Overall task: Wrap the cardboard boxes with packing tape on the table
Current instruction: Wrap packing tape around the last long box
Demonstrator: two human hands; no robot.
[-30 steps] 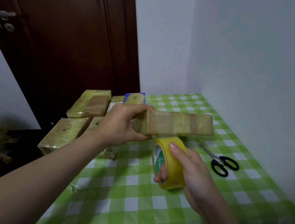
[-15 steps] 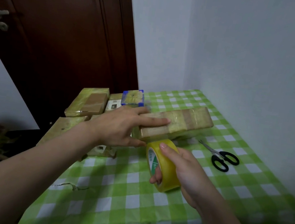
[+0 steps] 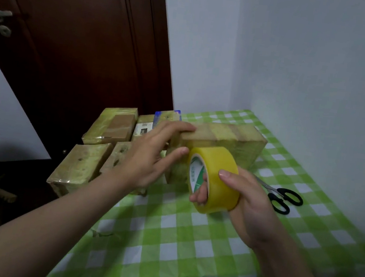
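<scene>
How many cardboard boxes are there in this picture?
5: the held box in the left hand; rear-left box, labelled box, near-left box, and the box beside it. A blue-edged item may be a sixth.

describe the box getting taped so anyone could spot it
On the green checked table, look right of the cluster of wrapped boxes by the door. It is the long box the left hand holds by its end. Alone among them, it has the yellow tape roll right in front of it.
</scene>
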